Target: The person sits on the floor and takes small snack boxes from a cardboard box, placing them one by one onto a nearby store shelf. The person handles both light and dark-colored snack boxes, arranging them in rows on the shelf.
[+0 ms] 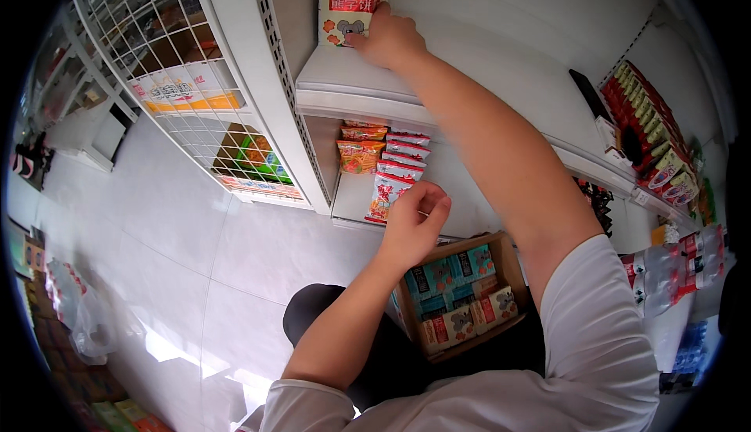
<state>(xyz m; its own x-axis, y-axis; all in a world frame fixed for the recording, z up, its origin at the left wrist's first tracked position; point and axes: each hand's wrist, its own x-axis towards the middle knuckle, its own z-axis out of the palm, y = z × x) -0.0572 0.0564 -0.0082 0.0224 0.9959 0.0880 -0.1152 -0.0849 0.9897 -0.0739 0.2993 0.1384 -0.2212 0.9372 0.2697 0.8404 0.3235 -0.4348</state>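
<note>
My right hand [390, 38] reaches to the upper shelf [364, 71], its thumb on the front of a cream biscuit packet [347, 10] and its fingers at the right edge. That packet stands upright at the front of a row of like packets, close to the shelf's left wall. Lower down, my left hand [418, 215] is loosely curled with nothing visible in it. It hovers in front of red-and-white snack bags [388, 188] on the lower shelf. Below it, an open cardboard box [504, 244] holds teal packets [431, 279] and cream packets [449, 329] with a koala picture.
Orange snack bags [359, 155] stand on the lower shelf's left. A white wire-mesh rack [193, 80] with cartons adjoins the shelving. Rows of red packets [651, 127] fill the far right, above shrink-wrapped bottles [675, 268]. Grey floor tiles [176, 256] extend leftward, towards a plastic bag [88, 320].
</note>
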